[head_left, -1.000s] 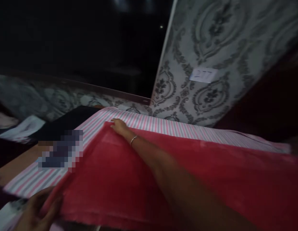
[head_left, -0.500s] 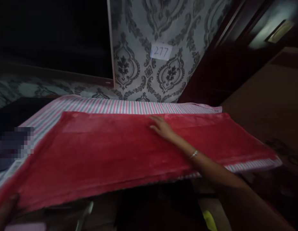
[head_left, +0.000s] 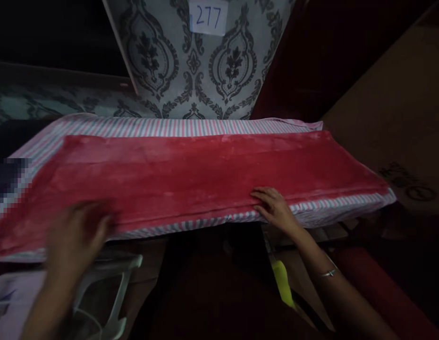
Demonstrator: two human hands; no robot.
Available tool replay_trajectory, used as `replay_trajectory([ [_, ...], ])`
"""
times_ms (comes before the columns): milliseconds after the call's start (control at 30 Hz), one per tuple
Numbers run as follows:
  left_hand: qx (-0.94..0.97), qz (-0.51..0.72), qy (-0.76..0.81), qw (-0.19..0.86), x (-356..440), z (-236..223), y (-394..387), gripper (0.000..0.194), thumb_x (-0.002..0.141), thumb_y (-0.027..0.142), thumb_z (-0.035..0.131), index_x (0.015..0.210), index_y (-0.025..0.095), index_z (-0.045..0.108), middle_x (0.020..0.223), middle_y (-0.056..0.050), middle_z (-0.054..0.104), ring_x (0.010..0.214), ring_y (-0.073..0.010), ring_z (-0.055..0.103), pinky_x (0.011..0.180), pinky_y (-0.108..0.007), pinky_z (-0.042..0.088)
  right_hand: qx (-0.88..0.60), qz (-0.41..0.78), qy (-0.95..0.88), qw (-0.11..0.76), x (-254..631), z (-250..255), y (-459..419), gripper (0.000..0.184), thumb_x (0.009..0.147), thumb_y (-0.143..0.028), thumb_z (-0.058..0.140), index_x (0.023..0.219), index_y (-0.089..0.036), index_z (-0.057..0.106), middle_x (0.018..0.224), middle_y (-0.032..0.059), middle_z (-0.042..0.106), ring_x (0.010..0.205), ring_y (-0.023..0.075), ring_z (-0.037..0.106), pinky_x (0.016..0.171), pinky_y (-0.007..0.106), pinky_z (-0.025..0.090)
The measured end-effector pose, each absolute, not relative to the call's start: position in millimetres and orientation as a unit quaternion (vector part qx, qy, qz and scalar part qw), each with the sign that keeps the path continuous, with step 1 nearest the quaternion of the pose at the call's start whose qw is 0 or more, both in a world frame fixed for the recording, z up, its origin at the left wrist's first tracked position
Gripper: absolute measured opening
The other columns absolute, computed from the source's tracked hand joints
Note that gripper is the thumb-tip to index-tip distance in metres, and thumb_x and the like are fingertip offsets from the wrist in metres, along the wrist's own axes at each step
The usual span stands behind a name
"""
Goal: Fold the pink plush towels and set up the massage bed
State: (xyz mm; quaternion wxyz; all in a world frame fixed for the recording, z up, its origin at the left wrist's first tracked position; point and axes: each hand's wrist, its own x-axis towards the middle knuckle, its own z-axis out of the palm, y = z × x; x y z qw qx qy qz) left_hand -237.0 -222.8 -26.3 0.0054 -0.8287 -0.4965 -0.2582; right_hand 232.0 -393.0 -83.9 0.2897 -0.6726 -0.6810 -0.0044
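A long red plush cloth (head_left: 191, 174) lies flat over a cloth with pink, grey and white stripes (head_left: 163, 126). The striped cloth shows along the back, the left side and the near edge. My right hand (head_left: 274, 208) rests near the front edge of the red cloth, fingers stretched out and thumb apart, gripping nothing. Over the front left part is my left hand (head_left: 76, 231), blurred by motion. Its thumb and fingers are apart with nothing visible between them; whether it touches the cloth I cannot tell.
Behind stands a patterned wall with a paper marked 277 (head_left: 208, 17) and a dark screen (head_left: 53, 38). A cardboard box (head_left: 400, 108) is at the right. Below the near edge are a pale plastic stool (head_left: 120, 293) and a yellow-green object (head_left: 283, 283).
My right hand has moved from the back middle of the red cloth to its near edge. My left hand has come off the near left corner, moving right. The view has tilted down.
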Motion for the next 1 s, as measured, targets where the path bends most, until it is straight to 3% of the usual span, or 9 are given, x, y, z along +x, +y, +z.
replay_trajectory([
  [133, -0.91, -0.229, -0.344, -0.04, -173.1, -55.3, -216.8, 0.036, 0.096, 0.045, 0.044, 0.115, 0.02, 0.06, 0.116, -0.011, 0.066, 0.109, -0.0276, 0.06, 0.098, -0.045, 0.05, -0.666, -0.034, -0.684, 0.296, 232.4, -92.0, -393.4, 0.034, 0.098, -0.029, 0.049, 0.126, -0.024, 0.067, 0.123, 0.0113, 0.066, 0.115, 0.0275, 0.059, 0.098, 0.05, 0.05],
  [367, -0.931, -0.161, -0.328, -0.009, -154.4, -63.1, -216.0, 0.033, 0.098, 0.027, 0.035, 0.099, 0.018, 0.067, 0.101, -0.012, 0.068, 0.099, -0.0264, 0.062, 0.093, -0.042, 0.05, -0.632, -0.125, -0.672, 0.365, 225.3, -101.6, -393.1, 0.03, 0.1, -0.02, 0.044, 0.112, -0.021, 0.072, 0.106, 0.01, 0.072, 0.103, 0.0235, 0.064, 0.094, 0.042, 0.053],
  [633, -0.936, -0.174, -0.302, -0.044, -160.9, -47.4, -215.2, 0.033, 0.097, 0.032, 0.037, 0.09, 0.02, 0.067, 0.093, -0.01, 0.07, 0.09, -0.0251, 0.064, 0.084, -0.04, 0.053, -0.646, -0.123, -0.661, 0.36, 226.1, -98.3, -404.7, 0.026, 0.099, -0.03, 0.052, 0.113, -0.024, 0.072, 0.111, 0.0077, 0.073, 0.105, 0.0236, 0.065, 0.096, 0.042, 0.052],
  [733, -0.929, -0.214, -0.3, -0.032, -152.7, -42.4, -204.6, 0.035, 0.097, 0.037, 0.039, 0.106, 0.021, 0.069, 0.11, -0.01, 0.071, 0.107, -0.0262, 0.064, 0.098, -0.042, 0.05, -0.684, -0.16, -0.614, 0.36, 241.1, -90.6, -400.6, 0.034, 0.1, -0.033, 0.047, 0.126, -0.023, 0.067, 0.123, 0.0102, 0.069, 0.117, 0.0263, 0.061, 0.103, 0.047, 0.048],
  [867, -0.932, -0.173, -0.319, 0.012, -143.4, -58.2, -195.1, 0.052, 0.095, 0.042, 0.042, 0.14, 0.022, 0.056, 0.149, -0.013, 0.052, 0.138, -0.0321, 0.047, 0.112, -0.052, 0.039, -0.749, -0.21, -0.571, 0.261, 256.4, -101.5, -394.9, 0.052, 0.1, -0.037, 0.043, 0.149, -0.022, 0.046, 0.151, 0.0142, 0.049, 0.14, 0.0327, 0.042, 0.108, 0.057, 0.039],
  [1000, -0.935, -0.106, -0.337, -0.026, -145.7, -71.5, -185.9, 0.052, 0.095, 0.045, 0.042, 0.142, 0.029, 0.055, 0.151, -0.008, 0.051, 0.138, -0.0295, 0.048, 0.11, -0.051, 0.043, -0.764, -0.226, -0.572, 0.195, 256.2, -127.9, -393.9, 0.05, 0.098, -0.032, 0.042, 0.148, -0.026, 0.049, 0.15, 0.0108, 0.051, 0.14, 0.0307, 0.043, 0.108, 0.057, 0.038],
])
